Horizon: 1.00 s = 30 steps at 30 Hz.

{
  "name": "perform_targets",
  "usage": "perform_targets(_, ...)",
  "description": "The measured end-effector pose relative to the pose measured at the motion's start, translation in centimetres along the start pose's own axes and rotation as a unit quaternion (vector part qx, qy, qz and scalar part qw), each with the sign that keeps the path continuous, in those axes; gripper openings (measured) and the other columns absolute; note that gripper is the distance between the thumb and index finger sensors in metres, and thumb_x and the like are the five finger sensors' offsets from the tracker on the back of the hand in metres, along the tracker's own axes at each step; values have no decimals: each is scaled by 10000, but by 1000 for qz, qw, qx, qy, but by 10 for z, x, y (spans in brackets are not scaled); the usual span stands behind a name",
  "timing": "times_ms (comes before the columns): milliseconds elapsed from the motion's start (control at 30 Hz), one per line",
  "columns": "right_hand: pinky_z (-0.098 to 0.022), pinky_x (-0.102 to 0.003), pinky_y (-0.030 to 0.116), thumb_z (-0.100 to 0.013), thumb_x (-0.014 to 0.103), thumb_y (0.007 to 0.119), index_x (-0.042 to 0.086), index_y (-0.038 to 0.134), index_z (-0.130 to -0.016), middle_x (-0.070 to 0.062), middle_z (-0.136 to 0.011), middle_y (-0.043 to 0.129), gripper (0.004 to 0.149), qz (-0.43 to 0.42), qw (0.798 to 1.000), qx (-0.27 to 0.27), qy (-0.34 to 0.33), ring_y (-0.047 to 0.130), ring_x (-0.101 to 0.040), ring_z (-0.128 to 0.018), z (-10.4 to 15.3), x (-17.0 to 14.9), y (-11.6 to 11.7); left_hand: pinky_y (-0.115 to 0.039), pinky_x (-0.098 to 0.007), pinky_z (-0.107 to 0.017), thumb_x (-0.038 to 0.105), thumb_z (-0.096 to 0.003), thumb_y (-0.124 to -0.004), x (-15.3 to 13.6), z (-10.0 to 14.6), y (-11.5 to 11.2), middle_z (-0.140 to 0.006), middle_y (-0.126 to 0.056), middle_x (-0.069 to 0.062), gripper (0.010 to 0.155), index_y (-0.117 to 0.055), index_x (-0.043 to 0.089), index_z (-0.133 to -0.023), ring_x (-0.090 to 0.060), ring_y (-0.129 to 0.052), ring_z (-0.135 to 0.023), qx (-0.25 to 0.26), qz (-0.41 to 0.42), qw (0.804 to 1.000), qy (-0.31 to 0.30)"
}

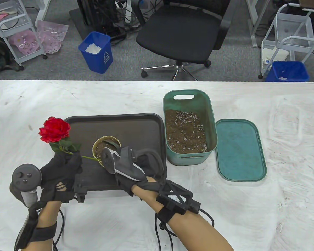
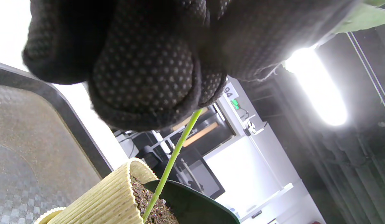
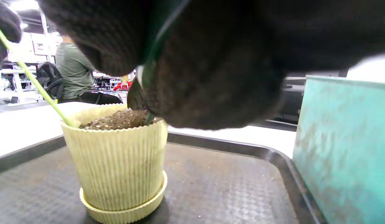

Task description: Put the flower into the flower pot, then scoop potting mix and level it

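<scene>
The left hand (image 1: 61,167) is pinching the green stem of the flower (image 1: 55,130) just under its leaves, fingers curled round it. The red bloom is leaning out toward ten o'clock of the flower pot (image 1: 104,142), beyond the left rim of the dark tray (image 1: 146,123), while the foot of the stem is going down into the mix inside the pot. The right hand (image 1: 128,167) is closed round a dark green scoop (image 2: 192,202), whose blade is resting on the soil at the pot's near edge — the right wrist view shows its tip touching the heaped mix.

The flower looks light and top-heavy; its thin stem is likely bendy, so it is best held low on the stem, never by the petals, which would crush. The ribbed yellow pot looks like light plastic on a saucer, so pressing sideways with the scoop could tip or slide it. The mix is loose and crumbly — it will spill off a tilted blade.

The green tub of potting mix (image 1: 185,130) is standing at three o'clock of the pot, just beside the tray, its lid (image 1: 239,150) lying flat further right.
</scene>
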State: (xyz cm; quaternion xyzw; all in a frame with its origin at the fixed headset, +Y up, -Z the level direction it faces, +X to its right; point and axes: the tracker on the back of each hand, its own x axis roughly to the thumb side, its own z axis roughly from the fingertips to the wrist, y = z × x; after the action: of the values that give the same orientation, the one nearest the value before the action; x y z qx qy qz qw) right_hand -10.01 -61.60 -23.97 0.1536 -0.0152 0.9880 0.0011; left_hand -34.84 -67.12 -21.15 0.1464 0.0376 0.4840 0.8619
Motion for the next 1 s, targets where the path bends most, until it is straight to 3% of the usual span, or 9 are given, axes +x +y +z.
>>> perform_targets(167, -55, -361, 923, -380, 355, 841, 63, 801, -818, -103, -535, 1024, 528, 17, 1000, -19, -2, 1060, -244, -164, 5, -7, -9, -969, -350, -268, 452, -389, -892, 0, 0, 0, -576, -1038, 38, 453, -889, 192, -759, -151, -1133, -228, 0, 0, 1000, -1)
perform_targets(467, -56, -364, 923, -384, 354, 831, 65, 801, -819, -105, -535, 1024, 523, -42, 997, -48, 46, 1059, -246, -167, 9, -47, -43, -969, -349, -269, 453, -389, -891, 0, 0, 1, -577, -1037, 35, 452, -888, 194, -760, -150, -1133, -228, 1, 0, 1000, 2)
perform_targets(700, -62, -371, 919, -386, 347, 833, 61, 798, -824, -114, -542, 1019, 524, -58, 977, -89, 187, 1055, -255, -172, 2, -134, -81, -969, -349, -269, 453, -387, -891, -1, 0, 1, -577, -1038, 35, 453, -889, 193, -759, -149, -1132, -228, 3, -4, 1000, 2)
perform_targets(900, -90, -382, 917, -393, 329, 834, 56, 775, -847, -130, -575, 1005, 534, -58, 952, -10, 299, 1052, -269, -206, -20, -203, -68, -969, -348, -267, 452, -388, -891, -1, 0, 2, -575, -1039, 34, 452, -890, 193, -758, -150, -1132, -226, 5, -5, 1000, 5)
perform_targets(1000, -78, -365, 915, -401, 338, 828, 54, 782, -846, -126, -558, 1009, 529, -21, 932, 120, 341, 1049, -252, -191, -37, -225, -46, -969, -349, -266, 453, -387, -891, -1, 0, 2, -576, -1038, 34, 453, -890, 192, -759, -150, -1132, -227, 4, -6, 1000, 4)
